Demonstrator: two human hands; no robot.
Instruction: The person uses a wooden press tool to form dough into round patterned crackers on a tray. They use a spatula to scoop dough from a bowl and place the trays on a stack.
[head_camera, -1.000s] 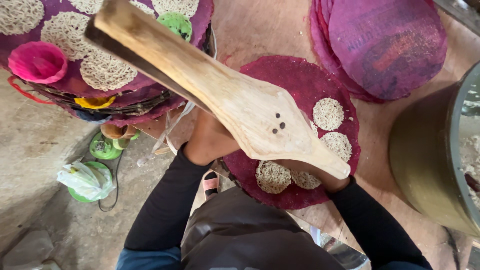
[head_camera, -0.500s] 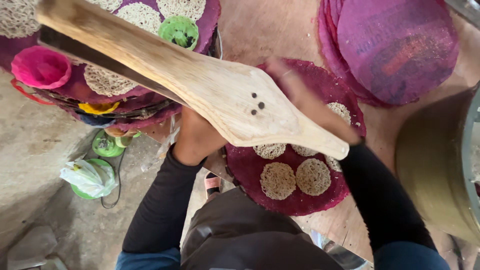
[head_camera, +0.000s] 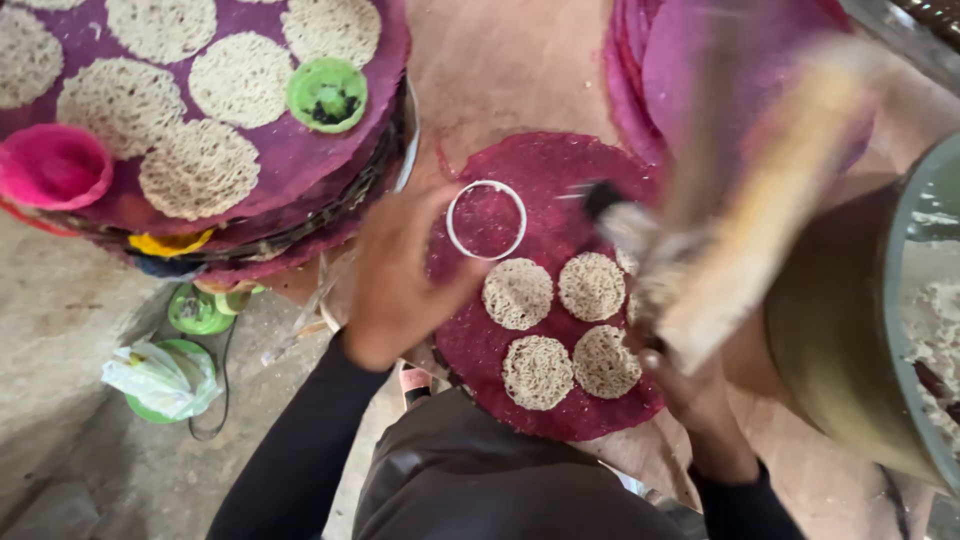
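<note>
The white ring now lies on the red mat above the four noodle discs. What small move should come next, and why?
Probably bring the wooden press over the white ring and fill it. The ring is empty, and the left hand steadies it on the red mat above four noodle discs. The right hand holds the blurred press beside it.

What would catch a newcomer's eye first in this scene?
Probably the dark red round mat in the middle, bearing four lacy noodle discs and a white ring by the left hand. Next, the blurred wooden press above the right hand, then the purple tray stack at upper left.
</note>
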